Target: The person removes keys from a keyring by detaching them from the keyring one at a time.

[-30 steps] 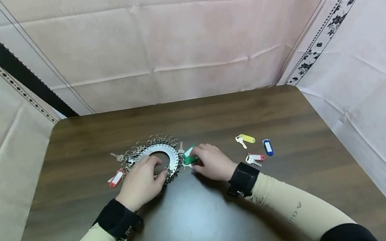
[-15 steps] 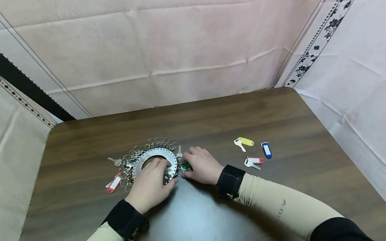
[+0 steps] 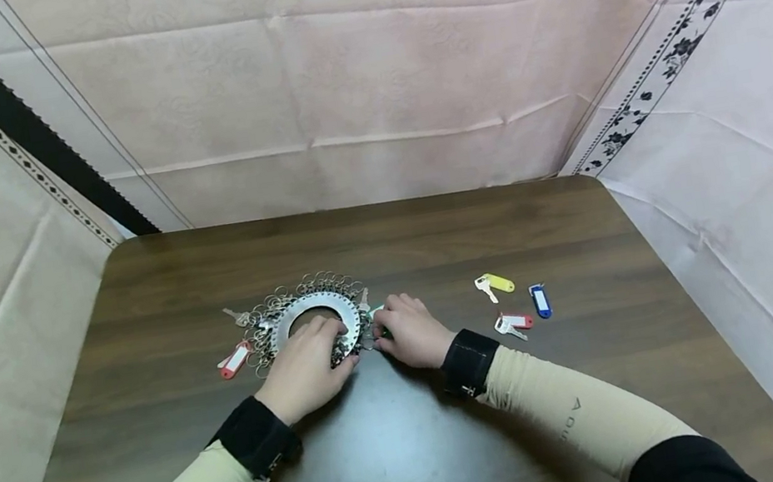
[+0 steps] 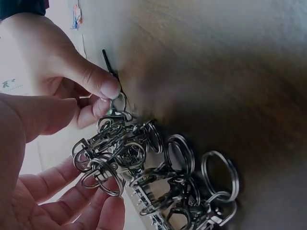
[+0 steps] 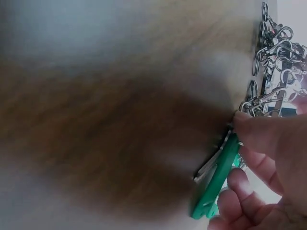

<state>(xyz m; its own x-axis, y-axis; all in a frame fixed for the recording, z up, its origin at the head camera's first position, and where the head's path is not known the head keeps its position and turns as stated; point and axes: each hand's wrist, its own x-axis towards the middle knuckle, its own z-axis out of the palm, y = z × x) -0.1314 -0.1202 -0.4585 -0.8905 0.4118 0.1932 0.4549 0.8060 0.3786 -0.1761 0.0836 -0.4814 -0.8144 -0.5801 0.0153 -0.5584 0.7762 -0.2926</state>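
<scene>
A white ring (image 3: 350,310) lies on the table with many small metal clasps and split rings (image 4: 182,158) round its rim. My left hand (image 3: 309,367) grips its near part, fingers across the band and thumb on the near side. At its right edge my right hand (image 3: 412,335) pinches the small split ring (image 4: 120,101) of a green key tag (image 5: 218,182) between thumb and forefinger. A key (image 5: 208,165) hangs beside this tag; in the head view the fingers mostly hide the tag. A red key tag (image 3: 235,359) and a key (image 3: 239,318) lie at the ring's left.
Right of my right hand, a yellow key tag (image 3: 498,282), a blue key tag (image 3: 540,301) and a red key tag (image 3: 518,321) lie on the wooden table (image 3: 605,375). Keys lie with the yellow and red ones. Pale cloth (image 3: 409,94) hangs behind the table.
My right hand has moved left to the white ring's edge with the green key tag, which the fingers now mostly cover. My left hand has shifted right along the ring.
</scene>
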